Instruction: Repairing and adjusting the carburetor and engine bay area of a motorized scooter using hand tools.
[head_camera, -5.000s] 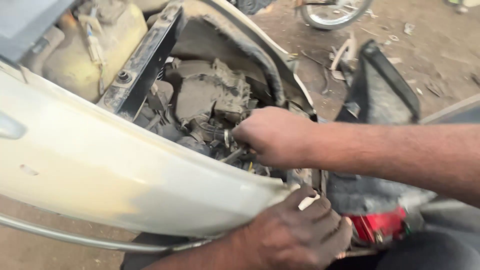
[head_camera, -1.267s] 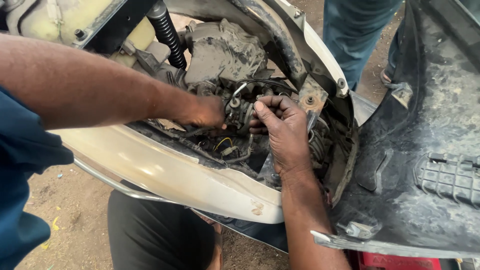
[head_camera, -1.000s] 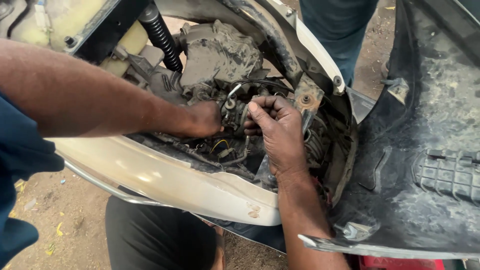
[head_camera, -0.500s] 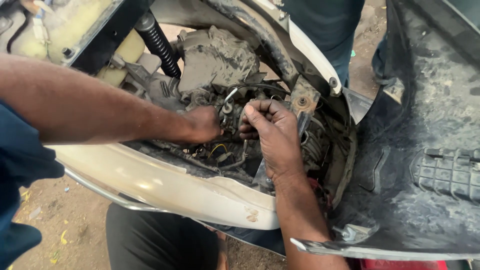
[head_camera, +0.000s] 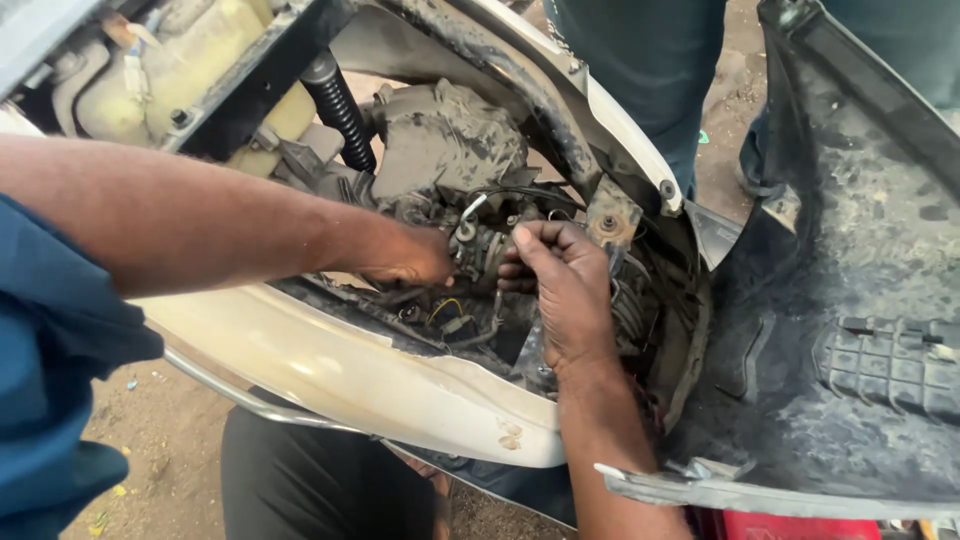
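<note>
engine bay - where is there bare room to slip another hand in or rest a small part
Crowded at the carburettor, where the left hand and right hand meet among hoses. Freer: the flat inner face of the black panel on the right, and the white body panel below the hands, though it slopes.

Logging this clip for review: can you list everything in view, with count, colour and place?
Scooter body panel: one, cream white, curving across the lower centre.
Engine parts: one cluster, grey and dusty, upper centre inside the opened body.
Small part with cables: one, dark metal, between the two hands.
Shock spring: one, black, upper left of the engine.
Tank: one, yellowish, top left.
Inner cover: one, black and dusty, right side.
Red piece: one, bottom right edge.
Bystander's legs: dark trousers, top centre.
Ground: brown dirt, lower left.
Left hand: reaching into the engine bay, at the small part.
Right hand: fingers curled on the small part.
</note>
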